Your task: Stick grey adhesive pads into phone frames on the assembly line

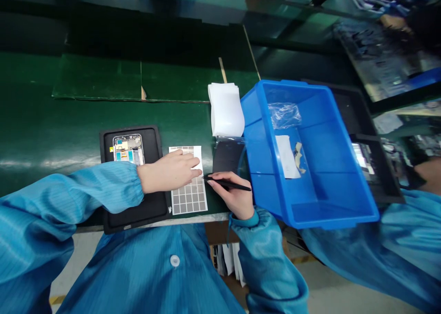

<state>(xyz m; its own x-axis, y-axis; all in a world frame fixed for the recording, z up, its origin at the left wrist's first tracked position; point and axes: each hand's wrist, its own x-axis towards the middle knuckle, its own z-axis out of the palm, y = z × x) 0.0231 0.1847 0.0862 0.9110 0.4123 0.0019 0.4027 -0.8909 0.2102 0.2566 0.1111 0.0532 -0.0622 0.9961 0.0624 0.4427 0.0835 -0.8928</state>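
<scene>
Neatly gridded grey squares [189, 199] cover a white sheet [197, 155]

Bright, even overhead light over the work area, with only soft, faint shadows, such as the one beside the left hand [172, 176] on the gridded sheet [189, 200], and a long pale streak of glare across the green bench mat [44, 163]. The top of the frame falls dim, with reflections smeared across the dark glass panel [386, 61]. Centre stays fairly crisp around the blue plastic bin [312, 199], while wide-angle distortion bends and stretches the frame edges, worst at the blue sleeve [403, 240] on the right, which is softer.
</scene>
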